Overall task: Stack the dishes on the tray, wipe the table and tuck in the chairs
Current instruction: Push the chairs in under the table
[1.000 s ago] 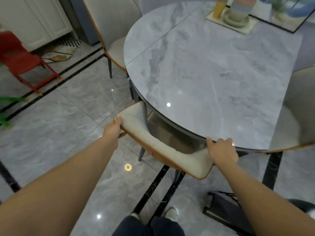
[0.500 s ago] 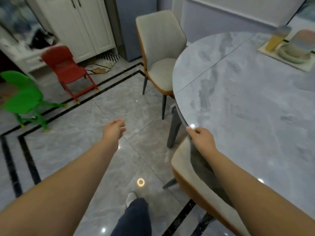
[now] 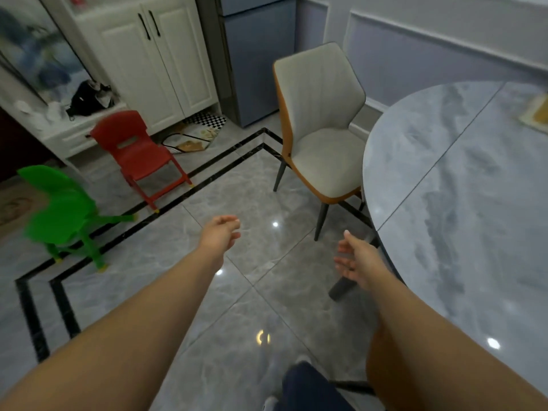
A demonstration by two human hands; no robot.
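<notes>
A grey-and-orange dining chair (image 3: 320, 123) stands at the left side of the round grey marble table (image 3: 462, 203), its seat mostly out from under the tabletop. My left hand (image 3: 221, 235) hovers over the floor, fingers loosely apart, holding nothing. My right hand (image 3: 358, 259) is open too, close to the table's edge and short of that chair. An orange chair back (image 3: 374, 351) shows beside my right forearm, pushed in against the table. A corner of the tray (image 3: 536, 112) peeks in at the far right.
A red child's chair (image 3: 136, 152) and a green one (image 3: 63, 215) stand on the tiled floor at left. White cabinets (image 3: 160, 60) and a blue fridge (image 3: 258, 54) line the back wall. My leg and shoe (image 3: 299, 384) are at the bottom.
Both hands have let go of the chair near me, which is now tucked against the table. My view has swung left toward the other dining chair, and both hands reach forward.
</notes>
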